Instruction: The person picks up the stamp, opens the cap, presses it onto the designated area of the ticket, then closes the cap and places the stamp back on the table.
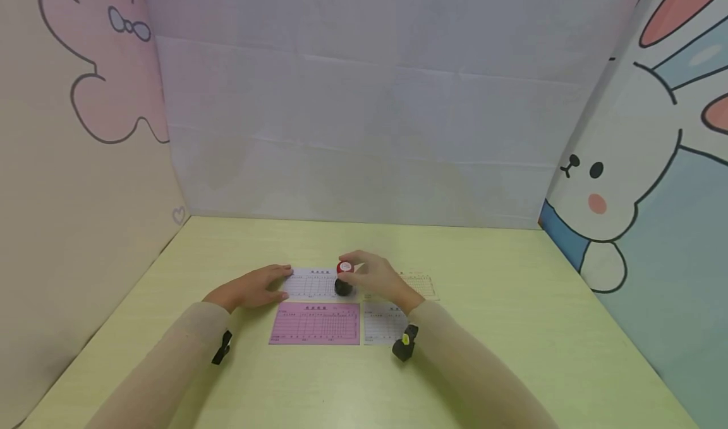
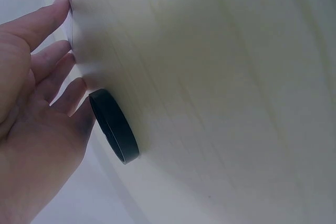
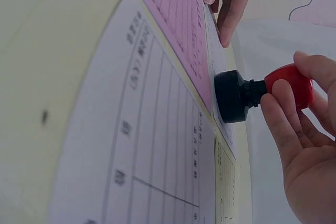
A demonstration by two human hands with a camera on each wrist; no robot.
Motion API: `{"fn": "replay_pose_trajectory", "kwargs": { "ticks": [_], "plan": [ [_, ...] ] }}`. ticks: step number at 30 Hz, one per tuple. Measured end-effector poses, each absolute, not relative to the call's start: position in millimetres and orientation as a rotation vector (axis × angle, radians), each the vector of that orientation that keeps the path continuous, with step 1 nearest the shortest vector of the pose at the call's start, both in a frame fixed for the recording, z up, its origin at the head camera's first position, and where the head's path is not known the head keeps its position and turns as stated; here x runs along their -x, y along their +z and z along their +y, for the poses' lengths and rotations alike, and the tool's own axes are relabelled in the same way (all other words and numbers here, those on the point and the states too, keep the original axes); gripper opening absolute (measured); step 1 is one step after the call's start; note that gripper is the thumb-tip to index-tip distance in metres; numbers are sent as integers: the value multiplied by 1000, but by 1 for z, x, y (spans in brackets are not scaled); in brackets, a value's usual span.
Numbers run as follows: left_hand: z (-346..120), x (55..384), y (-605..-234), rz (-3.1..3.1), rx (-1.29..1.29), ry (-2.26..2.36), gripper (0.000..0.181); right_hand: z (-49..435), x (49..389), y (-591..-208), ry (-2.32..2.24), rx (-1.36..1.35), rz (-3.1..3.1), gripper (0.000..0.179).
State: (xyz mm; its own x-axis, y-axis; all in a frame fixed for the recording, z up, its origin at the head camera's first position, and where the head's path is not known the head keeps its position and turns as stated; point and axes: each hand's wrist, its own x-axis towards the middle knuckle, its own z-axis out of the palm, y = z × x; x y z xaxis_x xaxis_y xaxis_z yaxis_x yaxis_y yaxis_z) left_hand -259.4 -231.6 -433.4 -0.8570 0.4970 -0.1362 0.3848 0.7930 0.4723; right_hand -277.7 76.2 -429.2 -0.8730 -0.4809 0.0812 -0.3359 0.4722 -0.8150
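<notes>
My right hand (image 1: 378,278) pinches the red knob of a round stamp (image 3: 231,97) between thumb and fingers. Its black base sits against the right part of a white printed form (image 1: 309,284), the far left slip of the set. On that form's left edge rest the fingertips of my left hand (image 1: 256,288), fingers spread and fairly straight. A black ring-shaped piece, perhaps a cap (image 2: 114,127), stands by the little-finger side of my left hand in the left wrist view; the head view does not show it.
Nearer lie a pink form (image 1: 315,323) and another white form (image 1: 382,323), partly under my right wrist. A yellowish form (image 1: 422,285) lies far right, partly behind my right hand. Fabric walls (image 1: 364,113) border the pale table (image 1: 489,265) at the back and sides.
</notes>
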Motion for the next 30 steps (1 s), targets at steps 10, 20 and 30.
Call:
{"fn": "replay_pose_trajectory", "kwargs": {
  "ticks": [10, 20, 30],
  "plan": [
    [-231, 261, -436, 2736, -688, 632, 61, 74, 276, -430, -1337, 692, 2554, 49],
    [-230, 261, -436, 2736, -678, 630, 62, 72, 278, -431, -1377, 660, 2526, 44],
    [-232, 261, -437, 2738, -685, 628, 62, 70, 276, -432, -1329, 704, 2581, 45]
  ]
}}
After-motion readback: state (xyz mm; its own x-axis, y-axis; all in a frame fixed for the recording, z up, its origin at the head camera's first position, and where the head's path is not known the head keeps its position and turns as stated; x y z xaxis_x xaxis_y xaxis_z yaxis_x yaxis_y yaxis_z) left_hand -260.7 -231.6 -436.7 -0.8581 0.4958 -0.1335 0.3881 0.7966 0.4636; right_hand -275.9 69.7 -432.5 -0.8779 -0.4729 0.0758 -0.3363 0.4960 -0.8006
